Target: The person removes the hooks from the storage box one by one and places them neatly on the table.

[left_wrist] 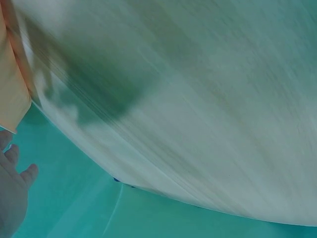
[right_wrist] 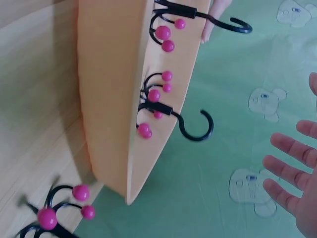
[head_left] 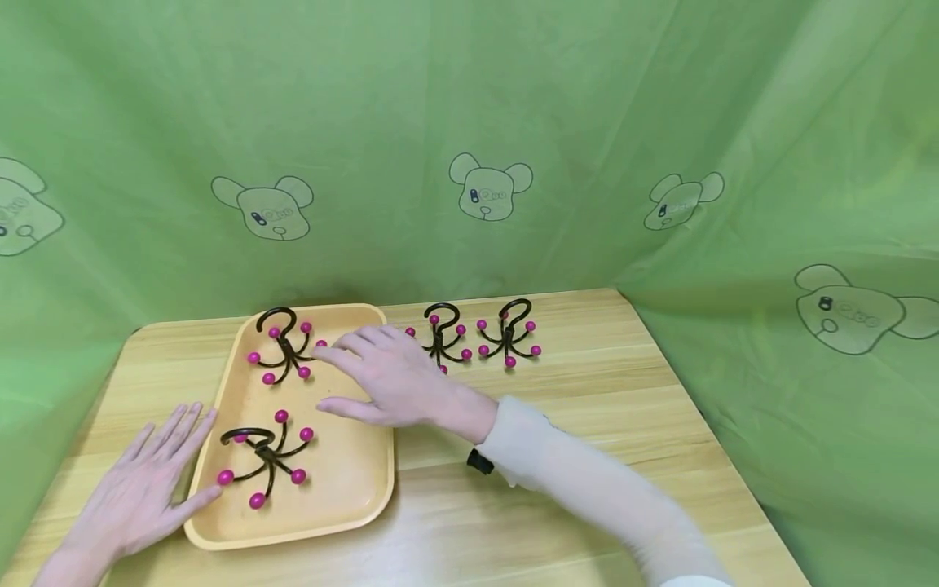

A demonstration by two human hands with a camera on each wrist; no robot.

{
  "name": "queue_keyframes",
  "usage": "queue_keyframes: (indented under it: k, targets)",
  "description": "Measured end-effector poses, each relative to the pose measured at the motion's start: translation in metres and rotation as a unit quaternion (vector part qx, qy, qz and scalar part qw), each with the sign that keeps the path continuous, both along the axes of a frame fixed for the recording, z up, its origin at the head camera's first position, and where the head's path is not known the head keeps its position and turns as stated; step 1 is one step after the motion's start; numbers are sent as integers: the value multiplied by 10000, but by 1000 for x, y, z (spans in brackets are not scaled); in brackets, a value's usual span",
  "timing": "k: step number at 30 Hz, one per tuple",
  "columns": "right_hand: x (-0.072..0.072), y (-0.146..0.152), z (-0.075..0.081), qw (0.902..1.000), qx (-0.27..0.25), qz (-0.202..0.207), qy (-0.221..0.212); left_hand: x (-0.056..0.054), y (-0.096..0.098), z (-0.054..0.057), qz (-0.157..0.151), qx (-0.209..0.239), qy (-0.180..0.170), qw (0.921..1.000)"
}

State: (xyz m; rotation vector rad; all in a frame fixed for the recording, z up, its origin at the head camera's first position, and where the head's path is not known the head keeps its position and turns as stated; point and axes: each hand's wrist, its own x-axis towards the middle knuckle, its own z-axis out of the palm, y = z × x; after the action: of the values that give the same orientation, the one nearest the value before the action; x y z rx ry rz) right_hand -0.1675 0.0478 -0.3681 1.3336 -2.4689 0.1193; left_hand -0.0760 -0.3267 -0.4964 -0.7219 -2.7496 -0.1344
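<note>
Surface [head_left: 557,522] with pale wood grain carries a shallow, rounded-rectangle tray [head_left: 345,465] of pale orange-yellow. Inside the tray lie two black, many-armed hangers, each with a curved hook and bright pink balls on its arm tips: the far hanger [head_left: 288,350] near the tray's far end, and the near hanger [head_left: 265,451] toward the person, its hook turned left. Two more of the same kind rest on the surface to the right of the tray, the closer outside hanger [head_left: 438,339], partly hidden behind a hand, and the rightmost hanger [head_left: 508,336] beside it. The right hand [head_left: 396,375] reaches over the tray's right side, its fingers extended and holding nothing, the thumb set wide apart; it is near the far hanger, and the right wrist view shows a gap between them. A pale sleeve [head_left: 601,481] covers that forearm, with a small black object [head_left: 480,461] under its cuff. The left hand [head_left: 143,481] lies palm down at the tray's left side, fingers straight, slightly spread and likewise holding nothing, with the thumb tip at the rim by one of the near hanger's balls; whether it touches that ball cannot be told. Green cloth [head_left: 381,98] printed with outlined animal heads hangs behind and at both sides. The left wrist view is mostly blurred surface.
</note>
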Motion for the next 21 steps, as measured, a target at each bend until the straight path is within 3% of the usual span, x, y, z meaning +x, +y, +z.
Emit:
queue_keyframes:
  k: [10, 21]
  targets:
    - [4, -34, -7, 9972, 723, -27, -194, 0, 0, -1, 6, -42, -13, 10000]
    - [0, -61, -24, 9941, 1033, -26, -345, -1, -1, -2, -31, 19, 21, 10000]
